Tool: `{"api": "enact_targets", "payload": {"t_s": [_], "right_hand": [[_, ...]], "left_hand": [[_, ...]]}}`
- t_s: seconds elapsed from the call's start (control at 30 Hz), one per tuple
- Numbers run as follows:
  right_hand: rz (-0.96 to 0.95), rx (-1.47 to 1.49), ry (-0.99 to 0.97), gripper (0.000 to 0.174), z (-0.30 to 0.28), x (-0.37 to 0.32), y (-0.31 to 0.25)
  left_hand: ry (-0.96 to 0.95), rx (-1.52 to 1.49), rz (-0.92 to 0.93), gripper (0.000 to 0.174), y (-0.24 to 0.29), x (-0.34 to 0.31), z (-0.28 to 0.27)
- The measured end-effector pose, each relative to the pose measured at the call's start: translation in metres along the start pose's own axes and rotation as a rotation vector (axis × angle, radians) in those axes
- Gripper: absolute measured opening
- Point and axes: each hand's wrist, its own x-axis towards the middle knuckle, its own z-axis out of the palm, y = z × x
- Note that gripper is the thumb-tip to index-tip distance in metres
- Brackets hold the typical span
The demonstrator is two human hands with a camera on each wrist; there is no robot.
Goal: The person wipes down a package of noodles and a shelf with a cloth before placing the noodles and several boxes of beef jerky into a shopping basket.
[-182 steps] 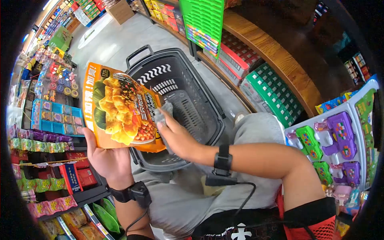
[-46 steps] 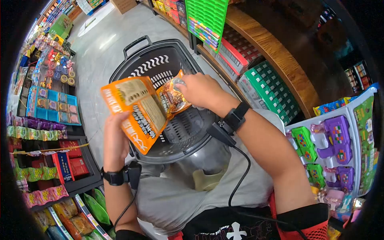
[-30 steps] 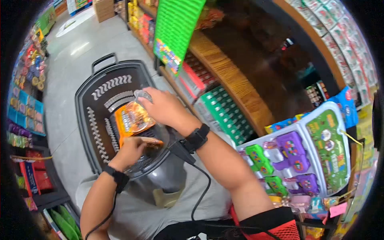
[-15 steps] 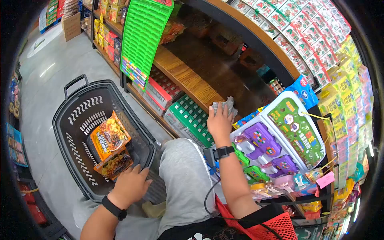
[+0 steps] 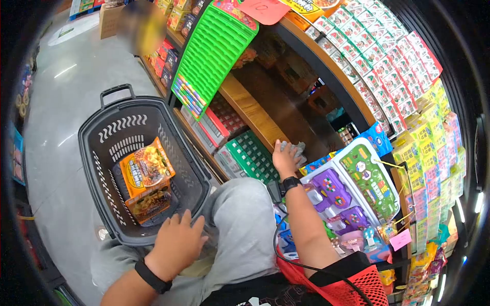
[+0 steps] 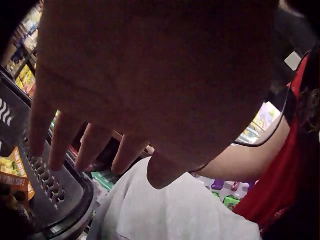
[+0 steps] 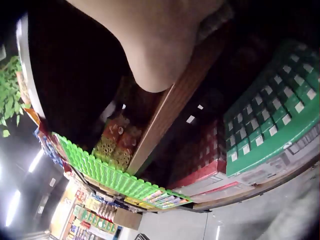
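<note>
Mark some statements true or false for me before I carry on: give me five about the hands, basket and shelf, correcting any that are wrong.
1. Two orange packs lie inside the black basket. True.
2. The left hand grips one of the orange packs. False: it holds nothing, its fingers spread near the basket's near rim.
3. The right hand touches a crumpled grey cloth at the wooden shelf. True.
4. The green carton stands on top of the wooden shelf. False: it is below it.
5. Small colourful items sit at the lower end of the green rack. True.
</note>
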Motion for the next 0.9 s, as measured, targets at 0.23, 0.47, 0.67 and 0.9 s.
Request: {"api": "enact_targets", "payload": {"t_s": [0.23, 0.47, 0.67, 0.9], "right_hand": [[-0.461, -0.081, -0.124, 0.082, 0.025, 0.037, -0.1], [-0.856, -0.016, -0.283, 0.071, 0.069, 0.143, -0.214], [-0.964, 0.306, -0.479, 0.067, 0.064, 0.215, -0.251], [-0.979, 0.033, -0.234, 0.057, 0.12, 0.392, -0.263]], "left_hand": [[-0.143, -0.012, 0.042, 0.053, 0.007, -0.001, 0.014], [-0.219, -0.069, -0.041, 0.054, 0.011, 0.024, 0.021], [-0.394, -0.139, -0.204, 0.053, -0.005, 0.057, 0.011], [-0.475, -0.263, -0.273, 0.054, -0.042, 0.076, 0.013]]}}
